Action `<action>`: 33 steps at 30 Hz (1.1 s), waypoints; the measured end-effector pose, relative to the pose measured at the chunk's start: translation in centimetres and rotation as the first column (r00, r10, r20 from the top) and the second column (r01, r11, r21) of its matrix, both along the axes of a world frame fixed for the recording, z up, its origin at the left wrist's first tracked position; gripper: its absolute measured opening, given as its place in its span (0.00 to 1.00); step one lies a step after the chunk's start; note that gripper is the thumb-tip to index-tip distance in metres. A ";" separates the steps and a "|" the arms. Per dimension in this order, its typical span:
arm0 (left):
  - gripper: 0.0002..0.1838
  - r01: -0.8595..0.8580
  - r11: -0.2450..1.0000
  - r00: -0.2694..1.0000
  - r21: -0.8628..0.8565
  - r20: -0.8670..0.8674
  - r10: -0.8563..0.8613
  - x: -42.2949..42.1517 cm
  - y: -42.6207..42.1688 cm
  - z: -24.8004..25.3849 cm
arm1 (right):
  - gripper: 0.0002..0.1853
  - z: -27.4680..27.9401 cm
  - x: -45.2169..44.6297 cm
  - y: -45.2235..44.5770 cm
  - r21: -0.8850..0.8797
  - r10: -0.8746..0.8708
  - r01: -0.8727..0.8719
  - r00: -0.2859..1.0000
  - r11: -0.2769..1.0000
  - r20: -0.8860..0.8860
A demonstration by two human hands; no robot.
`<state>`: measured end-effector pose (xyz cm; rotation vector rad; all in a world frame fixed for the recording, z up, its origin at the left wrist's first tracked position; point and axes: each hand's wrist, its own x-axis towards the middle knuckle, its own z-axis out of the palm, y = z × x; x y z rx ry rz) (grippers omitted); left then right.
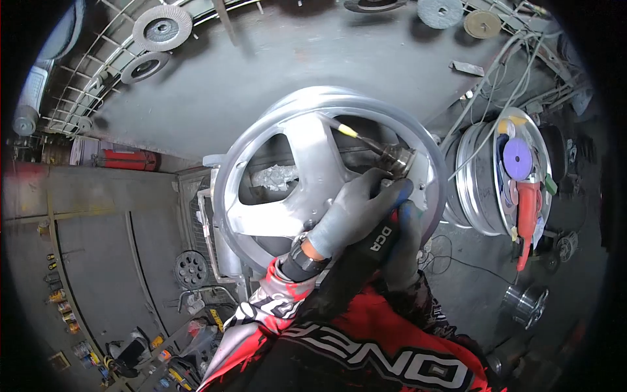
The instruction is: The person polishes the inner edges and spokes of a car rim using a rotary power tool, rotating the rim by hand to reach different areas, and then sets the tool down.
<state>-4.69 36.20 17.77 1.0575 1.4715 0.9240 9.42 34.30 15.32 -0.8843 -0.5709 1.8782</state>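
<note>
A silver alloy wheel (312,144) with wide spokes sits upright in front of me. My left hand (353,212), in a grey glove with a black watch at the wrist, is closed over the front of a black grinder (362,258) marked DCA. My right hand (401,245), also gloved, wraps the grinder's other side. Its metal head (397,161) lies over the wheel's right-hand opening, near the rim. From there a thin rod (347,131) with a yellow band points up and left towards a spoke. Whether its tip touches the wheel, I cannot tell.
Abrasive discs (162,29) hang on a wire rack along the top. To the right, another wheel (480,176) carries a red power tool (528,219) and a purple disc (517,159). Cables (486,91) hang at upper right. Tools and bottles (186,346) clutter the lower left.
</note>
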 end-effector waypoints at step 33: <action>0.17 -0.409 0.735 0.405 0.540 -0.615 0.677 -17.4 -16.0 -9.8 | 0.39 -0.7 13.3 -4.3 0.007 -0.147 0.170 0.875 0.985 -0.461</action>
